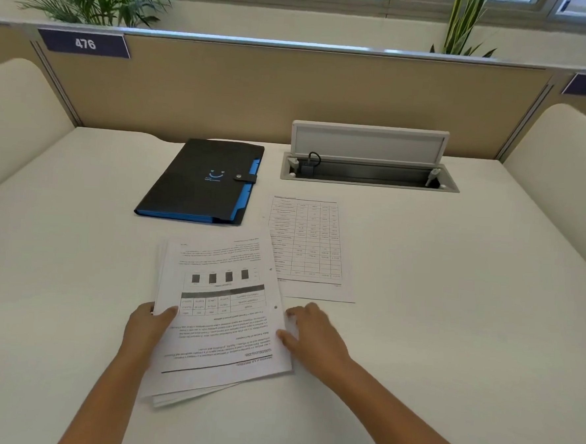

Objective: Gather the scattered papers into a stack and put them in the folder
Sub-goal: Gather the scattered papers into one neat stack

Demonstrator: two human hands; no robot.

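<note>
A loose stack of printed papers (220, 317) lies on the white desk in front of me, its top sheet showing a bar chart and text. My left hand (148, 326) grips the stack's left edge, thumb on top. My right hand (312, 333) rests against the stack's right edge with fingers spread on the desk and paper. One single sheet with a table (307, 246) lies apart, just to the upper right, partly under the stack's corner. A black folder with blue tabs (205, 182) lies shut with its snap fastened, beyond the stack.
An open cable tray with a raised lid (367, 164) sits in the desk at the back right. A beige partition (292, 91) closes off the rear, cream side panels (563, 152) flank the desk, and plants stand behind.
</note>
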